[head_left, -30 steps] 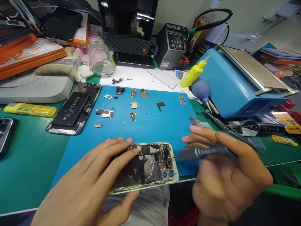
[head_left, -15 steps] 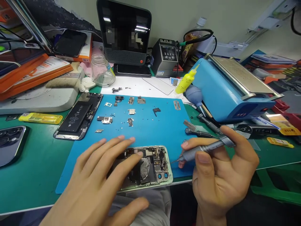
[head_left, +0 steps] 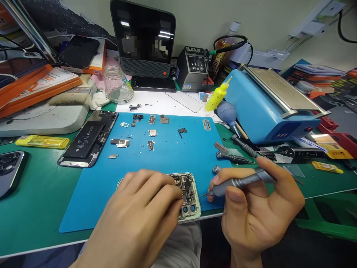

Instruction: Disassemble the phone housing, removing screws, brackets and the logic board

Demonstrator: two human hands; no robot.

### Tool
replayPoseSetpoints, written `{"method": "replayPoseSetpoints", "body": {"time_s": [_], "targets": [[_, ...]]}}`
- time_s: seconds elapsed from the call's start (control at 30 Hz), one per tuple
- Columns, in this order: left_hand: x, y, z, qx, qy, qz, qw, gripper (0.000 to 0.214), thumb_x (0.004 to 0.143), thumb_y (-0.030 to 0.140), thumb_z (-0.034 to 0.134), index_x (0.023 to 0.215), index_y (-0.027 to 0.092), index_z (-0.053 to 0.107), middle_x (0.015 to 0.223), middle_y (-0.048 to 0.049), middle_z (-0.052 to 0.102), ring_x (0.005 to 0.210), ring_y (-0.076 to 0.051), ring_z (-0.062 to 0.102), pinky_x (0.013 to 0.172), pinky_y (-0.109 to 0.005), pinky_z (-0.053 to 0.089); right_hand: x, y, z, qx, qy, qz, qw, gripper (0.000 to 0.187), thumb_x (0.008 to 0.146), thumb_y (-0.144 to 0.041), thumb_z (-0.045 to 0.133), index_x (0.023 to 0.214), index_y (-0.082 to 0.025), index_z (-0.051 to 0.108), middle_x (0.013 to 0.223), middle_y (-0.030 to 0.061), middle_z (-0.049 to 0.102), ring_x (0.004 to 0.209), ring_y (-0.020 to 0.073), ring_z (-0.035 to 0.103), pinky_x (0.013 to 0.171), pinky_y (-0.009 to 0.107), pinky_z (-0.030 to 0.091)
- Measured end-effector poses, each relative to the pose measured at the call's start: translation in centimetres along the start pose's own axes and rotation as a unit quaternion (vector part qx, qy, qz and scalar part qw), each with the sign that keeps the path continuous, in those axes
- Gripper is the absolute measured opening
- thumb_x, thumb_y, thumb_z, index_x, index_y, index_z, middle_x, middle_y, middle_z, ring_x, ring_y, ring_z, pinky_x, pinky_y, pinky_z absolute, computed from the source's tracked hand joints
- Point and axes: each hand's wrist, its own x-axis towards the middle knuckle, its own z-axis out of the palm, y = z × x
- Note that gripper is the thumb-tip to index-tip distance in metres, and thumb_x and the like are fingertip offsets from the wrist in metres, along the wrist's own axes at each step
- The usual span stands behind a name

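So the opened phone (head_left: 189,188) is lying flat at the near edge of the blue mat (head_left: 92,201), right in front of the person, insides facing up. Its long axis runs pretty much left to right, a bit skewed. The camera end points to the person's right, with the two camera holes (head_left: 185,209) in the near corner, and the other end is mostly under the left hand (head_left: 136,212).

That left hand is curled over the phone with its fingertips bunched above the board. Can't tell if they're pinching anything, since the knuckles hide it. My guess is that it's there to steady the phone or get at something small.

The right hand (head_left: 259,212) is gripping a screwdriver (head_left: 241,183), thumb on one side and a finger along the other, tail end leaning on the index finger. The tip points left, just beside the camera end and looks clear of it. Probably held like that so it's handy.

Further back, the metal bits (head_left: 122,143) are spread apart on the mat, I'd say to avoid mixing them up. A spare screwdriver (head_left: 235,158) lies near the right hand, likely for easy reach.
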Motion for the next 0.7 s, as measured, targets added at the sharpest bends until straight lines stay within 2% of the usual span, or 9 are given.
{"method": "replayPoseSetpoints", "body": {"time_s": [0.1,0.2,0.37,0.5,0.57,0.7], "targets": [[0.0,-0.4,-0.8,0.011,0.007,0.019,1.000,0.012,0.120,0.017,0.064,0.124,0.029,0.066,0.127,0.0064,0.081,0.125,-0.016,0.065,0.109,-0.034,0.041,0.0,0.1,0.1,-0.038,-0.034,-0.005,0.999,0.067,0.099,-0.004,0.078,0.162,-0.024,0.063,0.096,-0.0002,0.080,0.067,0.0149,0.073,0.055,0.027,0.065],[0.1,-0.9,-0.9,0.007,-0.005,0.023,1.000,0.016,0.118,0.015,0.066,0.125,0.029,0.066,0.124,0.0086,0.082,0.126,-0.013,0.067,0.111,-0.029,0.041,0.1,0.0,0.2,-0.048,-0.051,-0.015,0.997,0.065,0.099,-0.005,0.078,0.161,-0.023,0.065,0.095,0.0003,0.080,0.071,0.0156,0.074,0.057,0.027,0.067],[0.2,-1.4,-0.5,0.002,0.002,0.021,1.000,0.015,0.119,0.016,0.065,0.126,0.029,0.066,0.124,0.0079,0.082,0.124,-0.012,0.069,0.111,-0.029,0.041,0.2,-0.2,0.1,-0.071,-0.058,-0.026,0.995,0.059,0.102,-0.008,0.077,0.158,-0.023,0.066,0.093,0.0018,0.079,0.062,0.0153,0.070,0.051,0.027,0.064],[0.0,-1.3,-0.4,0.011,0.011,0.016,1.000,0.015,0.120,0.016,0.063,0.126,0.028,0.066,0.125,0.0062,0.081,0.120,-0.012,0.071,0.109,-0.030,0.043,0.3,0.0,-0.2,-0.102,-0.079,-0.083,0.988,0.051,0.106,-0.013,0.076,0.156,-0.021,0.069,0.092,0.0029,0.083,0.064,0.0173,0.074,0.061,0.033,0.070],[-0.1,-1.2,-0.3,0.016,0.013,0.010,1.000,0.013,0.120,0.017,0.063,0.126,0.028,0.065,0.125,0.0051,0.080,0.116,-0.013,0.072,0.106,-0.032,0.044,0.5,0.2,-0.2,-0.112,-0.084,-0.113,0.984,0.052,0.105,-0.015,0.081,0.155,-0.022,0.070,0.097,0.0041,0.086,0.069,0.0198,0.078,0.064,0.035,0.072],[0.0,-0.9,-0.2,0.019,0.027,0.004,0.999,0.010,0.121,0.018,0.062,0.124,0.027,0.065,0.123,0.0037,0.079,0.109,-0.016,0.071,0.100,-0.035,0.044,1.0,0.4,-0.2,-0.124,-0.095,-0.175,0.972,0.057,0.094,-0.021,0.097,0.147,-0.020,0.075,0.092,0.0034,0.085,0.066,0.0193,0.076,0.057,0.031,0.069]]}}
